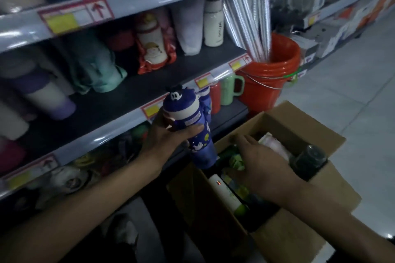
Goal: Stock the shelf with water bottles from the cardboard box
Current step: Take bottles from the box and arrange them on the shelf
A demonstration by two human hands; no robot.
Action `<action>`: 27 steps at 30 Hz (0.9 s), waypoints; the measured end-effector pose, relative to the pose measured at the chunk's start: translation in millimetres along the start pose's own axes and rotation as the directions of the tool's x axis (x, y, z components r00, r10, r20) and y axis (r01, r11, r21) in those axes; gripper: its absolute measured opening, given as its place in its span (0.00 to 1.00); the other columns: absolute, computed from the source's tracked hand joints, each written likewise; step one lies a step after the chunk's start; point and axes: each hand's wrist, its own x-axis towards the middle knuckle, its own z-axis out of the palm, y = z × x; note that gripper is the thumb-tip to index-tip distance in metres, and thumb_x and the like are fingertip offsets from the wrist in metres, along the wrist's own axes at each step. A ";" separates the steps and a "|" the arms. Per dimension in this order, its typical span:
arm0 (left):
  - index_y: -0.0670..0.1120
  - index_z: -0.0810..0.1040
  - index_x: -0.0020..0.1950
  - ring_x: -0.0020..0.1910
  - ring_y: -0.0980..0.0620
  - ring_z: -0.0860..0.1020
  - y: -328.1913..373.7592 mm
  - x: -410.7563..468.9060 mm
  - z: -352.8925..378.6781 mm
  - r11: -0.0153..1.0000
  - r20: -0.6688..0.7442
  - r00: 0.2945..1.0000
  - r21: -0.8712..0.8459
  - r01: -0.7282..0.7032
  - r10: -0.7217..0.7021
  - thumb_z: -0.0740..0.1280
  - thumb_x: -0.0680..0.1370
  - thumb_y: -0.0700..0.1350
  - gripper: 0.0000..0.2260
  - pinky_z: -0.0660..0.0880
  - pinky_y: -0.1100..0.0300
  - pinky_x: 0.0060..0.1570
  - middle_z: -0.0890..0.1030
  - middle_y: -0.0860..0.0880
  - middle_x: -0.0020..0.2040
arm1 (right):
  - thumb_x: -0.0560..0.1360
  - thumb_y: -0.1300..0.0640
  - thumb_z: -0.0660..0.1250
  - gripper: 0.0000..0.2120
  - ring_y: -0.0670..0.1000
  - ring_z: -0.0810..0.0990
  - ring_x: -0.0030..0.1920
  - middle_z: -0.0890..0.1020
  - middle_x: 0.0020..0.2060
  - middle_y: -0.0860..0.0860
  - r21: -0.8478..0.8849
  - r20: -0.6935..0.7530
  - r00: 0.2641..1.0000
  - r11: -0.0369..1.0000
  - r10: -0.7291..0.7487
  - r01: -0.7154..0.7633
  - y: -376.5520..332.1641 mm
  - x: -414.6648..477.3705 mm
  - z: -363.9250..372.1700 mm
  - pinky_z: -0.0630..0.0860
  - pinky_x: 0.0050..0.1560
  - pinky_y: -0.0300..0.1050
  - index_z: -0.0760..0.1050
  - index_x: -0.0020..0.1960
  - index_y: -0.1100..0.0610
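Note:
My left hand [168,136] grips a blue water bottle [192,126] with a cartoon-mouse cap, held tilted in front of the grey shelf edge [119,128], above the left end of the open cardboard box [299,239]. My right hand [258,162] reaches palm-down into the box, its fingers over a green bottle [236,161]; whether it grips anything is hidden. Inside the box lie a white bottle [224,194], a pale pink one [273,145] and a dark bottle [310,160].
Shelves on the left hold several bottles: a white one [213,25], a red cartoon one [154,45], a red one [214,98] and a green mug [230,89] lower down. An orange bucket [269,77] with silver rolls stands right of the shelf. Pale tiled floor [342,92] lies beyond.

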 end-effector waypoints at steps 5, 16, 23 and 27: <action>0.49 0.79 0.65 0.51 0.51 0.86 3.2 -26.0 -13.4 0.990 -0.087 0.992 -0.115 0.080 -0.090 0.80 0.60 0.57 0.35 0.81 0.58 0.42 0.87 0.51 0.53 | 0.70 0.39 0.74 0.35 0.49 0.79 0.55 0.75 0.60 0.45 0.286 -0.106 0.991 0.952 -0.079 0.107 -52.4 9.4 3.3 0.79 0.50 0.50 0.64 0.72 0.44; 0.50 0.83 0.59 0.46 0.45 0.87 16.3 -18.1 -15.0 0.914 -0.114 0.933 -0.275 0.300 -0.340 0.83 0.65 0.53 0.24 0.84 0.44 0.50 0.88 0.47 0.48 | 0.59 0.35 0.82 0.37 0.45 0.81 0.49 0.81 0.53 0.44 0.425 -0.058 0.991 0.901 0.121 -0.085 -89.8 45.7 31.7 0.82 0.50 0.46 0.73 0.62 0.46; 0.57 0.80 0.63 0.54 0.54 0.84 31.8 -21.6 -31.4 0.946 0.035 0.966 -0.197 0.257 -0.255 0.73 0.73 0.61 0.20 0.78 0.61 0.46 0.86 0.55 0.55 | 0.66 0.58 0.83 0.30 0.38 0.84 0.41 0.84 0.49 0.46 0.752 0.117 0.966 0.615 0.232 -0.239 -80.6 53.5 24.6 0.79 0.37 0.33 0.72 0.62 0.53; 0.54 0.80 0.66 0.51 0.57 0.84 32.3 -26.1 -39.6 0.924 0.057 0.960 -0.259 0.280 -0.274 0.66 0.79 0.59 0.18 0.78 0.65 0.39 0.86 0.52 0.57 | 0.70 0.64 0.78 0.28 0.47 0.85 0.44 0.84 0.49 0.49 0.877 0.245 0.940 0.360 0.239 -0.320 -79.4 52.6 17.7 0.79 0.35 0.35 0.72 0.67 0.55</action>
